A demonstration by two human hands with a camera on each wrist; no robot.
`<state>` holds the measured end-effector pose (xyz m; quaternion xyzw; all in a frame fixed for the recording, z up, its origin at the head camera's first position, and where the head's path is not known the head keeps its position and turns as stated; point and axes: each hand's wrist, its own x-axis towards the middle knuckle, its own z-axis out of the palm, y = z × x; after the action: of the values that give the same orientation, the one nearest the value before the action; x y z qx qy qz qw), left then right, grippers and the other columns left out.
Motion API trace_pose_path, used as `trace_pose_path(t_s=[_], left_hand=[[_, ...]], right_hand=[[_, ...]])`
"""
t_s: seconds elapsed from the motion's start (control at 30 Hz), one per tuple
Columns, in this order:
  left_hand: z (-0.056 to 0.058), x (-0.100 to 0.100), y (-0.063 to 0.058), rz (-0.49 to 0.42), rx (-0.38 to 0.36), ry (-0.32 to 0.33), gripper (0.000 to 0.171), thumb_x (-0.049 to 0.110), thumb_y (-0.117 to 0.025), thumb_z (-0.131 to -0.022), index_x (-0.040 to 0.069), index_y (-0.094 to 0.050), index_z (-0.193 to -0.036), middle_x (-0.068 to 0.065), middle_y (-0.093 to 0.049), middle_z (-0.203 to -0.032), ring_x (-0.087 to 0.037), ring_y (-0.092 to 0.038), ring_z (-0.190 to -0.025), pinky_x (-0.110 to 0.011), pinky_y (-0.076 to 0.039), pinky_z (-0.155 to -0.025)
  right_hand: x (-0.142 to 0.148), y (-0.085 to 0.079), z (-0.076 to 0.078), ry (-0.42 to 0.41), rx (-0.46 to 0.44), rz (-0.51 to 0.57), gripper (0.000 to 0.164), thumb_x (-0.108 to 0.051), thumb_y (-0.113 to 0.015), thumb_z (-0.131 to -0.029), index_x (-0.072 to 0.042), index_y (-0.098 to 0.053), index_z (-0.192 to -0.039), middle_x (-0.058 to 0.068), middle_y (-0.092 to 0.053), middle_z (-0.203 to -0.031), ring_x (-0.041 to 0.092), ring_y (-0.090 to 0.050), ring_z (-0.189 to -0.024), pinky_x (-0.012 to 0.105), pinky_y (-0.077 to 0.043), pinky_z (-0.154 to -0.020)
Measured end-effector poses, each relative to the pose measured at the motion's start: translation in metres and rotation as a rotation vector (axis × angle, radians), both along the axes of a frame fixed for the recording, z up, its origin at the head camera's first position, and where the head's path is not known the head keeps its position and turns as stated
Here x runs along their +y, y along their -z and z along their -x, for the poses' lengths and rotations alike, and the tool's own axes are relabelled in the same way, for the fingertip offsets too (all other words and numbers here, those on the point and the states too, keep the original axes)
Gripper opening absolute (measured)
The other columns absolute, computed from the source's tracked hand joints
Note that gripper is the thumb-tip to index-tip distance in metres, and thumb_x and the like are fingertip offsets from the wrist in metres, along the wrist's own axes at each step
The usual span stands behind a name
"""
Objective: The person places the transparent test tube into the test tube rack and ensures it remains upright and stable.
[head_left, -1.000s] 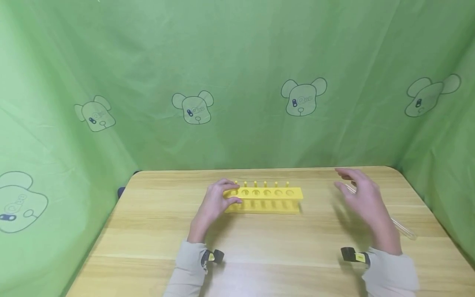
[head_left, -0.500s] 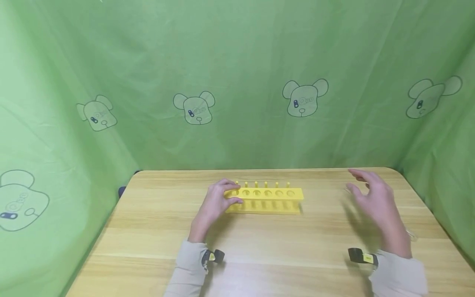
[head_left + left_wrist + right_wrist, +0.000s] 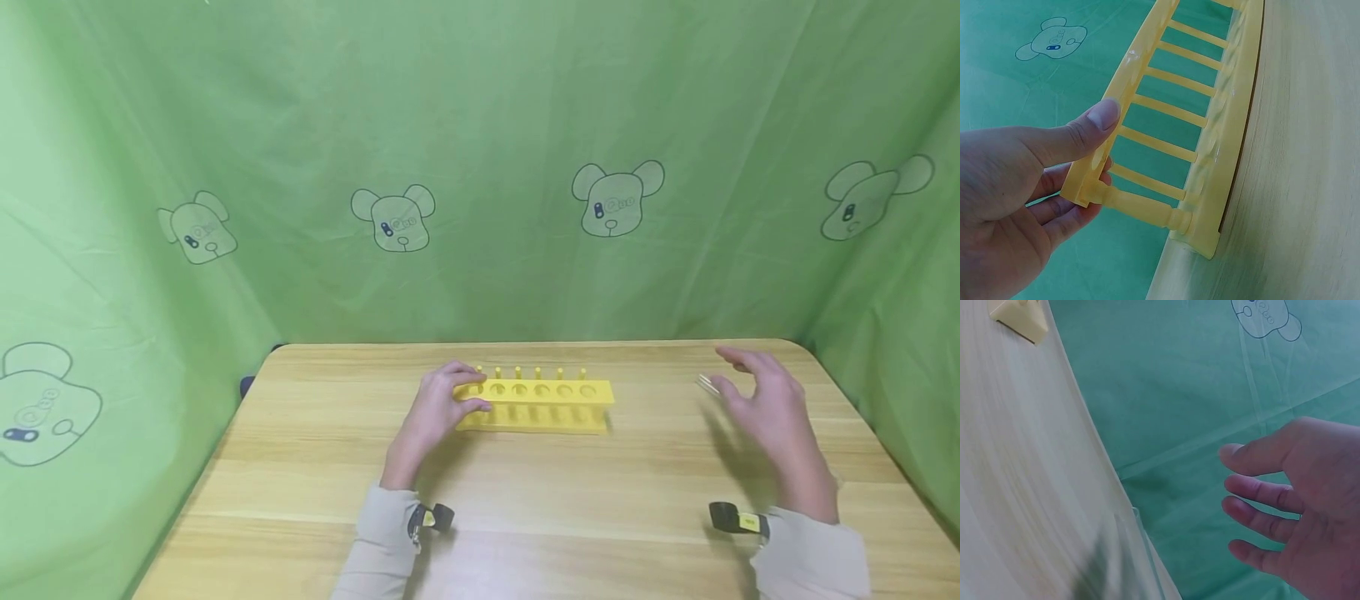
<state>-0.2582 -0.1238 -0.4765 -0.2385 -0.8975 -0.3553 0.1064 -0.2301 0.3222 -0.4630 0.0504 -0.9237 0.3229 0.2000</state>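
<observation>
Left of a yellow rack (image 3: 558, 392), which stands upright on a wood-grain table (image 3: 315, 450), a green curtain (image 3: 60, 208) printed with cartoon animal heads hangs along the side and continues behind the rack. Nearer the viewer than the rack and to its left, a pale sleeve (image 3: 378, 533) ends in a strapped-on black wrist device (image 3: 441, 517). Above it, a person's left hand (image 3: 433, 408) grips the rack's left end, thumb on one side of the upper plate and fingers on the other. The rack shows a row of round holes, with a line of short pegs (image 3: 537, 372) rising along its far side. Well to the rack's right, one end of a clear tube (image 3: 706, 384) lies on the table, most of its length hidden behind the right hand (image 3: 768, 408). That hand hovers with nothing in its grasp, thumb and fingers spread apart, well clear of the rack. Below it, right of the rack and nearer the viewer, are a second black wrist device (image 3: 724, 517) and a second pale sleeve (image 3: 813, 550).
</observation>
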Motion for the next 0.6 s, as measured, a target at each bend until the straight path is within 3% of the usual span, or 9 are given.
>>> trace_pose_path(t_s=[0.47,0.6], left_hand=[[0.0,0.001,0.0,-0.01,-0.017,-0.007,0.045,0.014,-0.089,-0.077,0.002,-0.074,-0.118,-0.013,-0.07,-0.12,-0.03,-0.067,-0.113,-0.039,-0.053,-0.106],[0.0,0.001,-0.001,-0.013,-0.013,-0.007,0.045,0.013,-0.09,-0.077,0.002,-0.074,-0.118,-0.014,-0.07,-0.12,-0.03,-0.067,-0.113,-0.039,-0.053,-0.105]], right_hand=[[0.011,0.017,0.003,0.012,-0.164,-0.019,0.05,-0.015,-0.062,-0.103,0.005,-0.047,-0.146,0.04,-0.044,-0.138,0.062,-0.04,-0.123,0.081,-0.033,-0.096],[0.014,0.02,0.003,0.015,-0.17,-0.033,0.049,-0.013,-0.063,-0.101,0.006,-0.048,-0.144,0.041,-0.044,-0.137,0.063,-0.039,-0.122,0.081,-0.032,-0.097]])
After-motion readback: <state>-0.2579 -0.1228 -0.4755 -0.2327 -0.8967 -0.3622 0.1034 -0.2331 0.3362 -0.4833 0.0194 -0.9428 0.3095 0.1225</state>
